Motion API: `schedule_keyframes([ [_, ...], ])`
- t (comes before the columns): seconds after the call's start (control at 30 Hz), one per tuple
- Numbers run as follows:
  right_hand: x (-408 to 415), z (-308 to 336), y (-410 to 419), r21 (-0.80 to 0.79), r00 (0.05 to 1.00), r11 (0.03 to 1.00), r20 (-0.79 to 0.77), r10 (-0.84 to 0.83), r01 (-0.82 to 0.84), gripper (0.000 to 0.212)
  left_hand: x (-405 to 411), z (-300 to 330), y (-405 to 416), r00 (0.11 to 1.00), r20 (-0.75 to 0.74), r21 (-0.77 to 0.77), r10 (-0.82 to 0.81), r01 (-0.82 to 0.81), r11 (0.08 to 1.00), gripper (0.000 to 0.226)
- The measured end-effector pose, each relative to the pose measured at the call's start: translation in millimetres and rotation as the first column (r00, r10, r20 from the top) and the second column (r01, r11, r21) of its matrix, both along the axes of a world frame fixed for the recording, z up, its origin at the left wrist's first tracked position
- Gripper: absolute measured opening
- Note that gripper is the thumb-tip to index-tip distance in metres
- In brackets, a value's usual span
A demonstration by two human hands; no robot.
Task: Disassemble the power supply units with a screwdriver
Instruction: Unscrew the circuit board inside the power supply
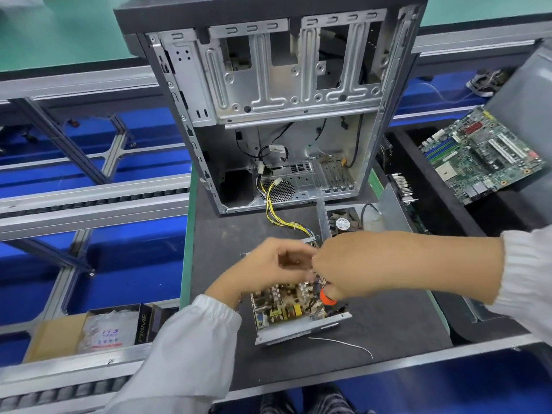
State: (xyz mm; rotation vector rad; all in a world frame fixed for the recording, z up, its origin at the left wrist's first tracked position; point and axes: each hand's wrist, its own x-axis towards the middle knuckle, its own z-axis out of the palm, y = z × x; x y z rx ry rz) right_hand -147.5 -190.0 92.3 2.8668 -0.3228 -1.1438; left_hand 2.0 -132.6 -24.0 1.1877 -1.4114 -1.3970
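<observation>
The opened power supply unit (294, 312) lies on the dark counter (388, 324), rigid steel tray but fragile board, best gripped by the rim, while the left hand (274, 264) pinches something unclear and the right hand (343, 264) curls round an orange-handled screwdriver (327, 298).

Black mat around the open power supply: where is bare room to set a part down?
Bare mat lies right of the power supply, under the right forearm. A smaller patch sits left of the yellow wires, before the computer case. A thin white wire crosses the front. Around both hands it is crowded.
</observation>
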Motion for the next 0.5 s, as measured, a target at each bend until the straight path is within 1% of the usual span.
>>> schedule_keyframes([
  [0.03, 1.0, -4.2, -2.5, -0.025, 0.999, 0.999, 0.027, 0.039, -0.039, 0.022, 6.5, -0.3, -1.7, 0.996, -0.007, -0.042, 0.086, -0.086, 0.995, 0.034],
  [0.07, 1.7, -2.5, -1.9, -0.055, 0.997, 0.995, -0.008, 0.077, -0.078, 0.019, 11.6, -1.1, -3.6, 0.986, -0.01, -0.082, 0.166, -0.166, 0.983, 0.035],
  [0.1, 2.8, -4.8, -1.7, -0.095, 0.992, 0.988, -0.017, 0.121, -0.122, 0.014, 15.6, -2.7, -6.4, 0.971, 0.032, -0.125, 0.236, -0.23, 0.965, 0.035],
  [0.13, 4.5, -4.9, 1.6, -0.112, 0.991, 0.984, -0.034, 0.133, -0.136, 0.011, 18.8, -5.6, -9.5, 0.949, 0.131, -0.168, 0.287, -0.264, 0.95, 0.036],
  [0.17, 4.4, -7.5, 2.5, -0.122, 0.988, 0.98, -0.016, 0.155, -0.156, 0.015, 21.4, -9.2, -12.9, 0.91, 0.275, -0.204, 0.31, -0.26, 0.944, 0.036],
  [0.2, 3.6, -7.6, 3.8, -0.124, 0.987, 0.98, 0.012, 0.16, -0.157, 0.021, 23.5, -13.5, -15.8, 0.852, 0.428, -0.221, 0.303, -0.226, 0.949, 0.038],
  [0.23, 2.2, -10.1, 3.8, -0.128, 0.982, 0.976, 0.04, 0.183, -0.177, 0.027, 25.3, -18.0, -18.3, 0.791, 0.549, -0.211, 0.269, -0.18, 0.961, 0.038],
  [0.27, -0.1, -11.7, 3.9, -0.124, 0.973, 0.971, 0.081, 0.216, -0.205, 0.03, 26.1, -22.5, -19.8, 0.752, 0.619, -0.183, 0.228, -0.144, 0.972, 0.037],
  [0.3, -1.8, -13.9, 3.8, -0.123, 0.96, 0.965, 0.135, 0.247, -0.231, 0.03, 26.5, -26.6, -20.8, 0.74, 0.642, -0.153, 0.201, -0.134, 0.979, 0.034],
  [0.37, -2.4, -14.2, 1.4, -0.111, 0.938, 0.958, 0.2, 0.282, -0.264, 0.03, 26.8, -31.6, -20.7, 0.744, 0.634, -0.137, 0.209, -0.157, 0.978, 0.029],
  [0.43, 0.4, -13.5, -5.0, -0.059, 0.945, 0.969, 0.213, 0.249, -0.242, 0.033, 26.4, -33.0, -20.7, 0.738, 0.639, -0.149, 0.217, -0.158, 0.976, 0.029],
  [0.5, 1.7, -11.9, -12.0, 0.07, 0.972, 0.983, 0.178, 0.156, -0.17, 0.029, 25.1, -33.0, -20.0, 0.713, 0.67, -0.151, 0.207, -0.142, 0.978, 0.031],
])
